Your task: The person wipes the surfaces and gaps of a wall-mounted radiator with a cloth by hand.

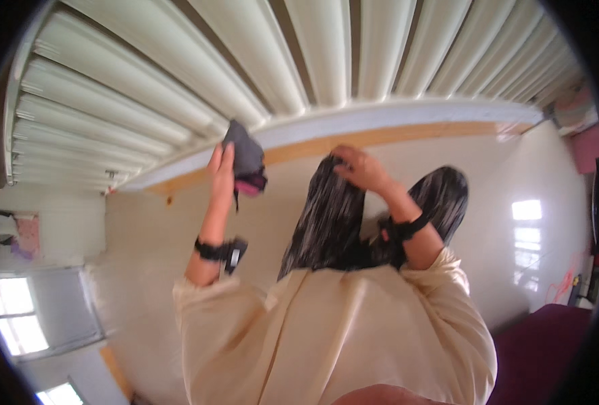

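My left hand is raised in front of the pale slatted panel and grips a folded dark grey cloth item. A black and pink part shows at its lower end, and a thin dark strap dangles there. My right hand is at the knee of my dark patterned trousers, its fingers loosely bent and apart, with nothing seen in them. Each wrist wears a black strap; the left strap carries a small dark device, and the right strap has a reddish detail.
A cream slatted panel curves across the front, above a tan strip along the glossy light floor. At far left is a bright window. A maroon covered surface lies right, near a pinkish cord.
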### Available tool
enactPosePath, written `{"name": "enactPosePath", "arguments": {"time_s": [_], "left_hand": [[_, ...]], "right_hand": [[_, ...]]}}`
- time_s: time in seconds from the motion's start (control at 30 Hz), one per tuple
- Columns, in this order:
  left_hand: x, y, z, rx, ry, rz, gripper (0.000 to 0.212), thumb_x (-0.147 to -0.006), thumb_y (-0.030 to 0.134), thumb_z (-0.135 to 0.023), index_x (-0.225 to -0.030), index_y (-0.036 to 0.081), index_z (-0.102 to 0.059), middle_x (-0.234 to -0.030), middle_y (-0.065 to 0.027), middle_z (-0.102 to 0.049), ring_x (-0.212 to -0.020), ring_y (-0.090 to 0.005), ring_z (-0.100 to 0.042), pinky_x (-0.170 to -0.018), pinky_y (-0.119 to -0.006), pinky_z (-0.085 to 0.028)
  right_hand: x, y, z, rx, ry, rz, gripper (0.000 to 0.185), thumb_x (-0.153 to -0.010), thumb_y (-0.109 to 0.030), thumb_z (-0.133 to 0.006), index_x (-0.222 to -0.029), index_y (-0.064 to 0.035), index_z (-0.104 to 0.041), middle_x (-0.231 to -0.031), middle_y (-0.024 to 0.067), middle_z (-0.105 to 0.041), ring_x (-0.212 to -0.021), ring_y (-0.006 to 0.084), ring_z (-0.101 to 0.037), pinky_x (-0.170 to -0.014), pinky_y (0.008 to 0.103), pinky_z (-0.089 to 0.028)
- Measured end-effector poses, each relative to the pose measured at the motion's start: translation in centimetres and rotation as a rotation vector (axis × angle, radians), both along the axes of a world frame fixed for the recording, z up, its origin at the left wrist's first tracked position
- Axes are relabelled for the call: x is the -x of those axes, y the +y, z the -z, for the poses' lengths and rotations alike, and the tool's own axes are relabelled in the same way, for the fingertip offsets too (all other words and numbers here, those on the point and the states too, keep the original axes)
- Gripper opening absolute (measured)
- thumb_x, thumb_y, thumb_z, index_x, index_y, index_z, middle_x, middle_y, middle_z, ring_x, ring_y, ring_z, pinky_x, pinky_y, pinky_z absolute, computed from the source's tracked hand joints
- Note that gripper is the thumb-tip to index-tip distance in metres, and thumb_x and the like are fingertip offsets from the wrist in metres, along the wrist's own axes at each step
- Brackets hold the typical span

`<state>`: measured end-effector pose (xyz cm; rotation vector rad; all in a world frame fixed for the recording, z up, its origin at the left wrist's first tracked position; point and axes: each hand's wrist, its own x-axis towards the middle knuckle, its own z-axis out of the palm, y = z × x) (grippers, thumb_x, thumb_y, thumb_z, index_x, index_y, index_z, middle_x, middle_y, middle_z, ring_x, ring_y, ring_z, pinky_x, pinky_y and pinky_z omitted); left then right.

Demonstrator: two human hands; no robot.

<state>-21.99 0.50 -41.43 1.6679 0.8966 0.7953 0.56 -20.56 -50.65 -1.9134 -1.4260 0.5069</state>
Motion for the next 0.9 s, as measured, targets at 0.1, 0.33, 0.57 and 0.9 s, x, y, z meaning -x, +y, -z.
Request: {"name": "enactPosePath", "arguments": {"time_s": [0.1,0.33,0.57,0.9], "left_hand": [[0.8,-3.5,-1.4,0.534,-0.353,0.0,0.042,-0.095,0.032,-0.053,-0.125,0.002,-0.051,-0.118,-0.0079,-0.057,-0.107,-0.0181,-0.055,-0.093,-0.034,-0.044],[-1.6,-10.5,-2.0,0.268,-0.392,0.387,0.054,-0.1,0.037,-0.039,-0.138,-0.001,-0.038,-0.144,-0.0107,-0.036,-0.131,-0.0211,-0.035,-0.109,-0.033,-0.026],[-2.4,-11.4,-1.7,-0.238,-0.273,0.443,0.052,-0.099,0.033,-0.04,-0.14,0.001,-0.036,-0.151,-0.015,-0.025,-0.138,-0.0285,-0.025,-0.111,-0.037,-0.022],[0.9,-8.4,12.3,-0.939,0.375,0.282,0.047,-0.077,0.029,-0.067,-0.118,0.008,-0.057,-0.141,-0.0152,-0.039,-0.133,-0.0339,-0.031,-0.103,-0.061,-0.024]], "right_hand": [[0.5,0.9,-1.7,0.01,0.466,-0.107,0.058,-0.091,-0.04,-0.056,-0.138,-0.0084,-0.041,-0.133,0.0134,-0.051,-0.121,0.0267,-0.051,-0.098,0.0385,-0.043],[8.6,1.4,-7.7,-0.134,1.15,-0.089,0.082,-0.086,-0.043,-0.063,-0.144,-0.0006,-0.022,-0.132,0.0116,-0.045,-0.117,0.0173,-0.046,-0.093,0.0298,-0.042],[4.8,-1.6,-9.9,-0.199,1.289,0.309,0.05,-0.084,-0.024,-0.067,-0.127,-0.0069,-0.047,-0.11,0.0065,-0.059,-0.099,0.017,-0.058,-0.075,0.0295,-0.051],[-6.4,1.7,-34.3,-1.153,-0.939,0.55,0.035,-0.076,-0.011,-0.069,-0.111,-0.0122,-0.063,-0.119,0.0118,-0.056,-0.1,0.0316,-0.06,-0.08,0.0365,-0.051]]}}
